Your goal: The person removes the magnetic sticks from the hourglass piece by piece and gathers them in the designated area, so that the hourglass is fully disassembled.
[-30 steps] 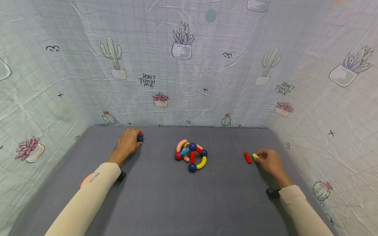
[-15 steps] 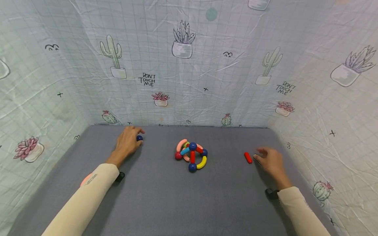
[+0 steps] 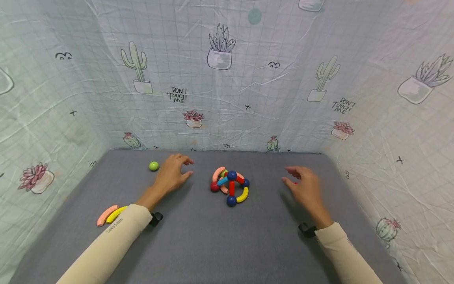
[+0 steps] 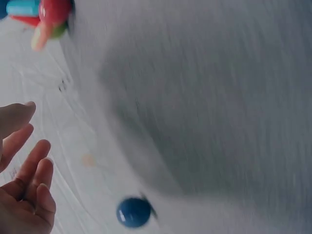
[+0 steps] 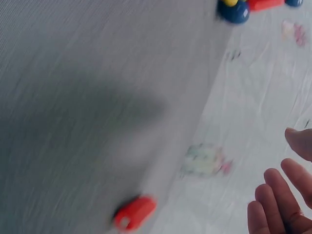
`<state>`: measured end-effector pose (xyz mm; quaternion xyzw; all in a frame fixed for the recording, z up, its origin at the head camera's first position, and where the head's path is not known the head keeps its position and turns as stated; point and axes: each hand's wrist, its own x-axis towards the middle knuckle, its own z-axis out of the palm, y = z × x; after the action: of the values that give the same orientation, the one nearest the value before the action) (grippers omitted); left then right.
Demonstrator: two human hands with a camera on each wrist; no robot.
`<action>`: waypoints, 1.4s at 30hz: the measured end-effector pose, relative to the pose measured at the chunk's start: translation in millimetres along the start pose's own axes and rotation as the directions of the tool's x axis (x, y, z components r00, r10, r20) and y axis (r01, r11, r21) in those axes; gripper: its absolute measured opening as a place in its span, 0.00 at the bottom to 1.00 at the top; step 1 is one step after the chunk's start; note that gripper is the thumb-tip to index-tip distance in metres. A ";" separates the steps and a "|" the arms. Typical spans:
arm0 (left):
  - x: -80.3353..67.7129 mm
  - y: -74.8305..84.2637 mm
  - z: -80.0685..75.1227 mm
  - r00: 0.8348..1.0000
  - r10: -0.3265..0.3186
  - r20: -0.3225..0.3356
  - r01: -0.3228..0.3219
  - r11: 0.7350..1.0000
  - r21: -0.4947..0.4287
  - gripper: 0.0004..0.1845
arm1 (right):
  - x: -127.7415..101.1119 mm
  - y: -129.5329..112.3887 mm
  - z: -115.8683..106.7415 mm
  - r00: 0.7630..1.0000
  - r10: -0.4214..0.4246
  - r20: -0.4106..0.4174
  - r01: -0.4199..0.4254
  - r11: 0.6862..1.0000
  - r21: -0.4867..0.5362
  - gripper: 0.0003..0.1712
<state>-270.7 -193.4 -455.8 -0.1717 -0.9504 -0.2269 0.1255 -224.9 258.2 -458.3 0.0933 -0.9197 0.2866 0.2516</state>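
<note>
My left hand [image 3: 172, 173] hovers left of the built structure, its thumb and fingers spread with nothing between them. A loose blue ball [image 4: 134, 212] lies on the table in the left wrist view; the hand hides it in the head view. My right hand [image 3: 303, 185] is also empty, over the table on the right. A short red rod [image 5: 135, 213] lies below it, mostly covered by the hand in the head view. Between the hands stands a structure of magnetic rods and balls, with a blue ball [image 3: 231, 176] on top, a red ball [image 3: 214, 186] and a curved yellow rod [image 3: 242, 195].
A green ball [image 3: 154, 166] lies at the back left, behind the left hand. Nearer on the left are a curved pink rod [image 3: 107, 215] and a curved yellow rod [image 3: 116, 214], partly under the left sleeve. Patterned cloth [image 3: 227, 98] walls the grey table at back and sides.
Both hands have moved inward toward the structure. The left hand has left the blue ball, uncovering the green ball. The right hand has let go of the pale yellow rod, now hidden.
</note>
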 end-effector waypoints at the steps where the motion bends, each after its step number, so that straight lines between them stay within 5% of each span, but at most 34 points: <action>1: -0.4 4.6 2.5 1.000 -0.002 0.015 0.002 1.000 -0.013 0.18 | 0.8 -4.7 3.6 1.000 -0.007 0.006 0.007 1.000 0.016 0.20; 9: 2.3 26.0 32.6 0.993 -0.020 0.117 0.035 0.991 -0.130 0.19 | 4.6 -45.8 31.4 0.991 0.004 0.132 -0.023 0.989 0.149 0.24; 15: 7.4 30.9 51.6 0.982 -0.059 0.178 0.105 0.959 -0.262 0.18 | 8.3 -73.8 51.5 0.975 -0.004 0.222 -0.043 0.977 0.208 0.27; 26: 6.4 39.0 63.7 0.966 -0.110 0.232 0.202 0.885 -0.421 0.20 | 17.0 -102.2 86.8 0.935 -0.058 0.350 -0.057 0.949 0.310 0.28; 32: 8.0 41.7 65.9 0.961 -0.131 0.242 0.231 0.862 -0.450 0.21 | 16.7 -107.5 95.2 0.937 -0.052 0.346 -0.072 0.939 0.336 0.21; 42: 8.1 42.4 66.9 0.933 -0.180 0.312 0.335 0.753 -0.566 0.21 | 17.0 -108.5 99.6 0.943 -0.043 0.329 -0.082 0.930 0.357 0.19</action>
<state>-272.7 -123.9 -494.7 -0.0954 -0.8481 -0.5143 -0.0843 -246.0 111.7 -468.0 0.1762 -0.8800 0.4356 0.0687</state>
